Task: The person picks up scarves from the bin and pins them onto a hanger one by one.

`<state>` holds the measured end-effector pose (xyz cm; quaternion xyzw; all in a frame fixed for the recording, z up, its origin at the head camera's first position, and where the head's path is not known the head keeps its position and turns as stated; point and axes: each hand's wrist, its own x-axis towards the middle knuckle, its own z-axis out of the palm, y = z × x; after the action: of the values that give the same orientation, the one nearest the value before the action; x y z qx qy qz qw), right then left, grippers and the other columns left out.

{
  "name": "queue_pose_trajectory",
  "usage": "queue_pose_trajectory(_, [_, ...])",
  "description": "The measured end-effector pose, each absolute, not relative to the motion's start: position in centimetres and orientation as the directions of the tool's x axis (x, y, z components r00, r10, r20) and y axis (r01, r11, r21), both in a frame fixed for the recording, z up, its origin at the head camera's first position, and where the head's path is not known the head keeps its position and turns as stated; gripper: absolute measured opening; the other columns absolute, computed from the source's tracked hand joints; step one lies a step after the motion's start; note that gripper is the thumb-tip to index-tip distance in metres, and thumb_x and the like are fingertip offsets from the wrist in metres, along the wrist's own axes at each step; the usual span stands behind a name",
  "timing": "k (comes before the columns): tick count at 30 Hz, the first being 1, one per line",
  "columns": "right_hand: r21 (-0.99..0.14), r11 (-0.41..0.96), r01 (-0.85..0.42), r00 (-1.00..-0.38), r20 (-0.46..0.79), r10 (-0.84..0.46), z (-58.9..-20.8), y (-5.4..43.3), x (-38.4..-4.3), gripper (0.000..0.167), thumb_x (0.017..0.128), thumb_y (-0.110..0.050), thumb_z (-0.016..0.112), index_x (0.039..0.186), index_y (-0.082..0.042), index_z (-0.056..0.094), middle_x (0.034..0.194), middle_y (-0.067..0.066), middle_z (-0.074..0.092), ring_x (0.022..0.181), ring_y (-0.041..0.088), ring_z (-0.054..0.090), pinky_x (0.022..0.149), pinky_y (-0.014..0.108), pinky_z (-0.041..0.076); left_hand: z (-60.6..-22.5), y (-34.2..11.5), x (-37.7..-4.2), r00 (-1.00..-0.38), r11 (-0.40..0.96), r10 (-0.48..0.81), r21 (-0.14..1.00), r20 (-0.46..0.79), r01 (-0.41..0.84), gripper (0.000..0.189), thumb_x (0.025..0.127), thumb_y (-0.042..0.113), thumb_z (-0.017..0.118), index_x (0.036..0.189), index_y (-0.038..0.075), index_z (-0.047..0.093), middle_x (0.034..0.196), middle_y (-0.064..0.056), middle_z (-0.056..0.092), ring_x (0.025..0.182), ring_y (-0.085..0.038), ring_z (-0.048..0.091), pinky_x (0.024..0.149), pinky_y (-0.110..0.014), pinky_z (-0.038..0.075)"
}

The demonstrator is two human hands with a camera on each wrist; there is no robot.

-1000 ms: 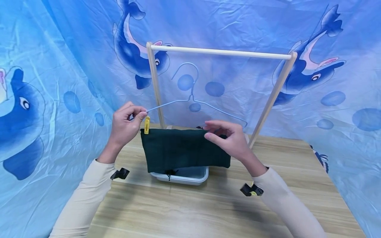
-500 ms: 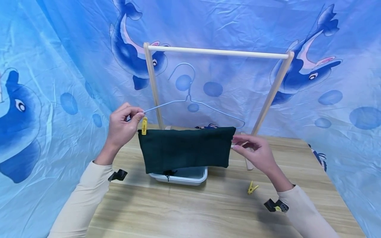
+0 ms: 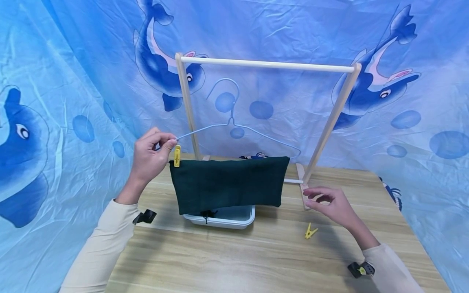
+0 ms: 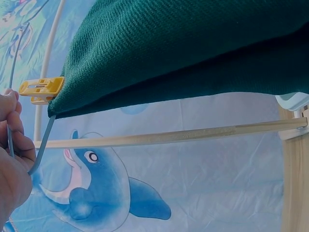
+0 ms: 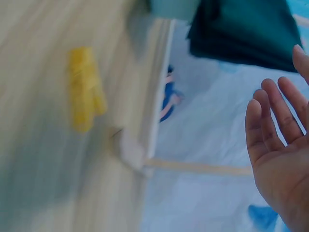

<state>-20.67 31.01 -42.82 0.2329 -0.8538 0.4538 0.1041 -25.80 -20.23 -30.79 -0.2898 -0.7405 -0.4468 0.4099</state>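
My left hand (image 3: pixel 152 156) pinches the left end of a light blue wire hanger (image 3: pixel 214 125), holding it up in front of the rack. A dark green cloth (image 3: pixel 231 183) hangs folded over the hanger's lower bar. One yellow clothespin (image 3: pixel 177 156) clips the cloth's top left corner, just below my left fingers; the left wrist view shows this clothespin (image 4: pixel 42 88) gripping the fabric edge. My right hand (image 3: pixel 331 203) is empty, its fingers loosely bent, right of the cloth and above the table. A second yellow clothespin (image 3: pixel 310 232) lies on the table below it, also in the right wrist view.
A wooden rack with a pale top rod (image 3: pixel 269 64) stands behind the hanger. Below the cloth sits a white-rimmed plastic basin (image 3: pixel 234 223), partly covered, with a small black item at its edge. Blue dolphin-print curtains (image 3: pixel 286 32) enclose the wooden table (image 3: pixel 227 260).
My right hand moved from in front of the cloth, past its right edge, then down and right towards the loose clothespin. The left hand keeps its hold on the hanger, nearly still.
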Motion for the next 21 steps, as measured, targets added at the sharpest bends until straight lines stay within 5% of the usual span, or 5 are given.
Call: queue_pose_trajectory(21, [-0.621, 0.679, -0.391, -0.880, 0.035, -0.474, -47.9, 36.1, -20.0, 0.055, 0.085, -0.033, 0.084, 0.132, -0.012, 0.067, 0.133, 0.006, 0.066, 0.111, 0.024, 0.064, 0.082, 0.036, 0.055, -30.7, -20.0, -25.6, -0.509, 0.431, 0.046, 0.443, 0.859, 0.786, 0.005, 0.086, -0.010, 0.074, 0.086, -0.013, 0.070, 0.071, -0.010, 0.047, 0.068, -0.010, 0.038, 0.058, -0.022, 0.024])
